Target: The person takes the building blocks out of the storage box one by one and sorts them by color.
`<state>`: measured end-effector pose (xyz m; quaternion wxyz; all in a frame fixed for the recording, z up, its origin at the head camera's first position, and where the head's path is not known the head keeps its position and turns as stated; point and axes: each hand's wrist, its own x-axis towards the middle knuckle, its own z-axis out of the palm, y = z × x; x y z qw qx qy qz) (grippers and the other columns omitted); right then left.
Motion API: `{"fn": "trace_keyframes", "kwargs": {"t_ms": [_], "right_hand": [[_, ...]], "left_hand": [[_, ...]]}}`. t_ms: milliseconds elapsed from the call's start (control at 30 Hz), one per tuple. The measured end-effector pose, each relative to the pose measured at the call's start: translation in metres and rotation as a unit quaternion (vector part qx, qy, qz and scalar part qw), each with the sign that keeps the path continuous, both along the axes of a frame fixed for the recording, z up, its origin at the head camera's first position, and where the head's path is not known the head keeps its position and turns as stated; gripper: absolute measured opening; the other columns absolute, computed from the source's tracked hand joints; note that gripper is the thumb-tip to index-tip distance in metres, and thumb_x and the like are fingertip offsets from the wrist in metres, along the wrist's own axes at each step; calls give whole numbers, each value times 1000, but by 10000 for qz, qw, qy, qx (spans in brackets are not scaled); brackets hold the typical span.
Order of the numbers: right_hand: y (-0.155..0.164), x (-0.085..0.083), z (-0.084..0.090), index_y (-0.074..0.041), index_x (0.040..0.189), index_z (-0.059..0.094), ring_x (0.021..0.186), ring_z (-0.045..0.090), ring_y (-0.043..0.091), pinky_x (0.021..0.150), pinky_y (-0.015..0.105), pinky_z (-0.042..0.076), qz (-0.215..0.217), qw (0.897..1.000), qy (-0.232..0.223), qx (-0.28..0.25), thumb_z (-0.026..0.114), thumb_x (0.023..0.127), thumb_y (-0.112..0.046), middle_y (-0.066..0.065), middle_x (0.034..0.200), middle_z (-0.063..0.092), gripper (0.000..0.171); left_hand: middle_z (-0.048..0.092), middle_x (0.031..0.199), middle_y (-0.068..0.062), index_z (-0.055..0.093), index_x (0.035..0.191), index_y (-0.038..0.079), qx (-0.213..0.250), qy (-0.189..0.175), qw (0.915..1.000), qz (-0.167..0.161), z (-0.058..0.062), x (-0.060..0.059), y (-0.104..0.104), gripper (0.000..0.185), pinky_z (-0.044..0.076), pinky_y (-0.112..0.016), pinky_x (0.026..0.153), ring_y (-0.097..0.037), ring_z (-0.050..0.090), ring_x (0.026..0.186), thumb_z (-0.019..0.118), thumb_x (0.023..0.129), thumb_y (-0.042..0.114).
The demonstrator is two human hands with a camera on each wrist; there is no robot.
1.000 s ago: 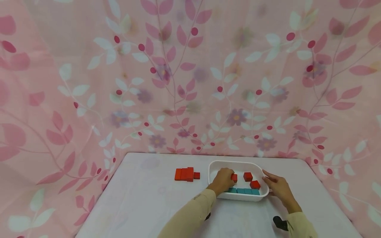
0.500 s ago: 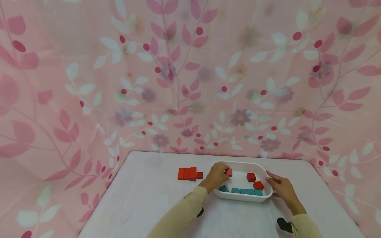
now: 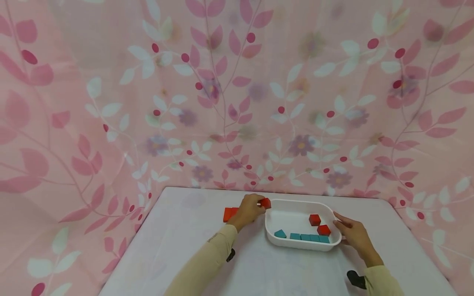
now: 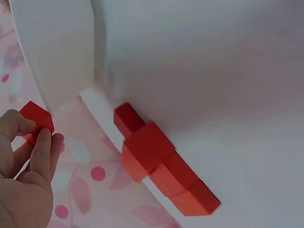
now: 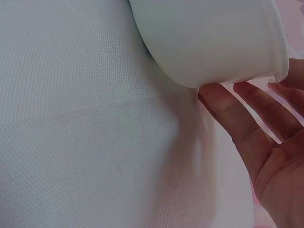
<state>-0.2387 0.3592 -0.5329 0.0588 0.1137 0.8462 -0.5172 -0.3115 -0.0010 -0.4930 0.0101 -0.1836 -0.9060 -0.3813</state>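
Observation:
A red block with an angled, five-sided-looking face is pinched between the thumb and fingers of my left hand, just outside the white tray's left end. Behind that hand, partly hidden in the head view, several red blocks lie in a row on the table. My right hand holds the white tray at its right end, fingers against the outer wall and rim. Inside it are two red blocks and, along the near wall, several teal blocks, one of them pointed and set apart at the left.
A white-covered table carries everything. Close behind its far edge hangs a pink flowered cloth. Dark straps or wrist devices show at the sleeves.
My left hand has lifted a red block out of the tray and carried it left, over the rim toward the red row. My right hand stays at the tray's right end.

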Motion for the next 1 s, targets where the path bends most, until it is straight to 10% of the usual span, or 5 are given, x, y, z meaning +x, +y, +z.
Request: {"fn": "trace_keyframes", "kwargs": {"t_ms": [1000], "right_hand": [[-1, 0, 4, -14, 150, 31, 111, 54, 38, 76, 36, 58, -70, 9999, -80, 68, 56, 96, -47, 32, 146, 35, 68]], "left_hand": [[68, 106, -19, 67, 117, -7, -325, 485, 9971, 485, -27, -1, -138, 35, 56, -41, 83, -30, 65, 94, 70, 82, -6]]}}
